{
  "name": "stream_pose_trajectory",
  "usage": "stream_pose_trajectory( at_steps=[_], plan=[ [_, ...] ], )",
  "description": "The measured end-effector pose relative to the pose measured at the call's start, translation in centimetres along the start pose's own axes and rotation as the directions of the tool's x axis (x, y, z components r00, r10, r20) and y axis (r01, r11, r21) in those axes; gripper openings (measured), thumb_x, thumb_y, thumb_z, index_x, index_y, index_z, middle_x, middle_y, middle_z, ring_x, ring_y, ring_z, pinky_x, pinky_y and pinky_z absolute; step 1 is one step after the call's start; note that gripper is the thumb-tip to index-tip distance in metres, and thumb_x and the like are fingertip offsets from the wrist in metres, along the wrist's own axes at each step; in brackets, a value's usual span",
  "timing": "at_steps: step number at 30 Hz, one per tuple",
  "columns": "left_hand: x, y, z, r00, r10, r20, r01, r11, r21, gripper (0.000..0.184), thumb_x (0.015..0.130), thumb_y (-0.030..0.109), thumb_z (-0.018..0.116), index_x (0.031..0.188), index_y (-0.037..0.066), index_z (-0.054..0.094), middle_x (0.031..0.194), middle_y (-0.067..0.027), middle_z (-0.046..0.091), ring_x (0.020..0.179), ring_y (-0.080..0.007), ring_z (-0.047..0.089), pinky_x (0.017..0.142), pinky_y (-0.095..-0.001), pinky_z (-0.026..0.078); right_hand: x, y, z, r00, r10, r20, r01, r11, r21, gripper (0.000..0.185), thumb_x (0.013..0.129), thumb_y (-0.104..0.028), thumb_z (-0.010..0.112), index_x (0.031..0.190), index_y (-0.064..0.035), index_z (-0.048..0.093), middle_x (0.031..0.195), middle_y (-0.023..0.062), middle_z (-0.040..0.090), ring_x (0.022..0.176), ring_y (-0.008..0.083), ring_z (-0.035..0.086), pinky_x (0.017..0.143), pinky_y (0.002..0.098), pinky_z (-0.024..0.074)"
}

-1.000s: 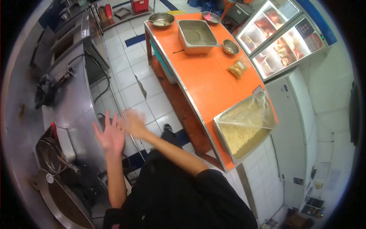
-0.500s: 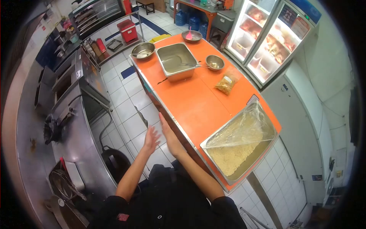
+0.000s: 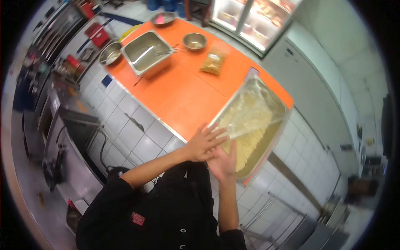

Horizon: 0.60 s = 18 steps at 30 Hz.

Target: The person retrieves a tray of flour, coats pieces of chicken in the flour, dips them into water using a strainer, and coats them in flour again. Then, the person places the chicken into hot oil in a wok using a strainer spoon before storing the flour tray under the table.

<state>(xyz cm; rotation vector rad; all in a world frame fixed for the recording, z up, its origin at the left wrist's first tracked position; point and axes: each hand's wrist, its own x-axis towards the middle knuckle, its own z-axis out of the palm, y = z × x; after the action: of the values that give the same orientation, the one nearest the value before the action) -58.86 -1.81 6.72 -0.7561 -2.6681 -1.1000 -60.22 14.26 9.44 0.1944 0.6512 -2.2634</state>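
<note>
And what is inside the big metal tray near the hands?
Pale yellow crumbs lie in the tray, partly under a clear plastic sheet that blurs them. The left hand and right hand hide part of the rim; the bottom beneath the crumbs is hidden.

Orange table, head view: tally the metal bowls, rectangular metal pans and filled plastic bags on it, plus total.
Metal bowls: 3
Rectangular metal pans: 2
Filled plastic bag: 1
Total: 6

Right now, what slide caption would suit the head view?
Left hand and right hand overlap in view at the edge of a tray of yellowish crumbs, partly under plastic, on an orange table.
</note>
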Motion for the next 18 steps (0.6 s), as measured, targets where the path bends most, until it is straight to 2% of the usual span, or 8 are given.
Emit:
stream_pose_trajectory(
  at_steps=[2, 4, 6, 8, 10, 12, 14, 18],
  plan=[
    [1.3, 0.9, 1.1, 0.964, -0.248, -0.096, 0.245, 0.969, -0.034, 0.058, 0.1, 0.045, 0.047, 0.152, 0.02, 0.042, 0.161, -0.0206, 0.025, 0.148, -0.0426, 0.023, 0.119, -0.0567, 0.015, -5.9, -4.0, -0.7, 0.987, 0.043, 0.155, -0.07, 0.981, 0.179, 0.09, 0.097, -0.073, 0.029, 0.158, -0.0072, 0.02, 0.163, 0.0187, 0.02, 0.146, 0.0396, 0.03, 0.12, 0.0496, 0.0217],
    [3.5, 1.7, 2.7, 0.955, -0.275, -0.108, 0.263, 0.958, -0.114, 0.059, 0.099, 0.044, 0.05, 0.151, 0.017, 0.042, 0.16, -0.0214, 0.026, 0.147, -0.0429, 0.026, 0.118, -0.0548, 0.019, -12.0, -7.1, -6.0, 0.944, -0.094, 0.317, 0.035, 0.982, 0.186, 0.099, 0.092, -0.08, 0.026, 0.157, -0.0056, 0.023, 0.158, 0.0213, 0.032, 0.139, 0.0409, 0.04, 0.115, 0.0524, 0.0294],
    [5.7, 2.6, 4.3, 0.908, -0.376, -0.184, 0.33, 0.913, -0.238, 0.061, 0.098, 0.041, 0.057, 0.149, 0.011, 0.042, 0.159, -0.023, 0.028, 0.143, -0.0434, 0.032, 0.117, -0.051, 0.026, -17.8, -9.8, -9.1, 0.913, -0.311, 0.263, 0.243, 0.934, 0.26, 0.087, 0.096, -0.072, 0.032, 0.156, -0.0085, 0.028, 0.153, 0.0205, 0.041, 0.132, 0.0372, 0.049, 0.108, 0.0504, 0.0377],
    [7.1, 3.5, 6.8, 0.924, -0.345, -0.163, 0.319, 0.933, -0.166, 0.064, 0.096, 0.038, 0.061, 0.148, 0.007, 0.041, 0.158, -0.0239, 0.029, 0.142, -0.043, 0.033, 0.116, -0.0484, 0.031, -22.4, -11.5, -12.9, 0.875, -0.452, -0.176, 0.475, 0.872, 0.122, 0.076, 0.099, -0.062, 0.04, 0.155, -0.0116, 0.033, 0.152, 0.0168, 0.044, 0.125, 0.0312, 0.054, 0.102, 0.0482, 0.0428],
    [6.9, 3.2, 11.2, 0.918, -0.395, -0.02, 0.392, 0.916, -0.09, 0.07, 0.095, 0.041, 0.062, 0.151, 0.008, 0.036, 0.158, -0.0256, 0.028, 0.143, -0.0416, 0.033, 0.117, -0.0498, 0.028, -26.1, -12.8, -17.3, 0.782, -0.44, -0.442, 0.542, 0.83, 0.133, 0.066, 0.1, -0.053, 0.045, 0.152, -0.012, 0.039, 0.146, 0.0113, 0.052, 0.116, 0.0239, 0.057, 0.098, 0.0431, 0.0443],
    [7.2, 4.9, 15.4, 0.901, -0.429, 0.056, 0.431, 0.902, -0.016, 0.074, 0.094, 0.045, 0.061, 0.152, 0.007, 0.034, 0.157, -0.0271, 0.029, 0.141, -0.0438, 0.034, 0.116, -0.0504, 0.03, -29.8, -14.0, -23.4, 0.713, -0.371, -0.595, 0.567, 0.804, 0.178, 0.058, 0.098, -0.047, 0.054, 0.142, -0.0105, 0.05, 0.131, 0.0055, 0.059, 0.1, 0.0192, 0.058, 0.091, 0.0375, 0.0457],
    [7.1, 7.3, 20.1, 0.916, -0.382, 0.119, 0.37, 0.922, 0.117, 0.076, 0.094, 0.046, 0.059, 0.152, 0.004, 0.032, 0.156, -0.0278, 0.029, 0.14, -0.0459, 0.035, 0.115, -0.051, 0.031, -33.0, -15.5, -27.8, 0.691, -0.237, -0.683, 0.561, 0.772, 0.299, 0.044, 0.096, -0.041, 0.059, 0.128, -0.0108, 0.058, 0.117, 0.0019, 0.063, 0.097, 0.0148, 0.059, 0.086, 0.035, 0.0463],
    [8.7, 15.0, 25.7, 0.913, -0.406, 0.034, 0.403, 0.912, 0.078, 0.078, 0.094, 0.045, 0.059, 0.151, 0.0, 0.032, 0.149, -0.027, 0.039, 0.135, -0.0428, 0.042, 0.11, -0.0508, 0.036, -36.7, -21.0, -32.5, 0.717, -0.123, -0.686, 0.465, 0.818, 0.338, 0.033, 0.094, -0.035, 0.063, 0.115, -0.009, 0.062, 0.111, 0.0006, 0.066, 0.097, 0.0136, 0.059, 0.084, 0.0323, 0.046]
  ],
)
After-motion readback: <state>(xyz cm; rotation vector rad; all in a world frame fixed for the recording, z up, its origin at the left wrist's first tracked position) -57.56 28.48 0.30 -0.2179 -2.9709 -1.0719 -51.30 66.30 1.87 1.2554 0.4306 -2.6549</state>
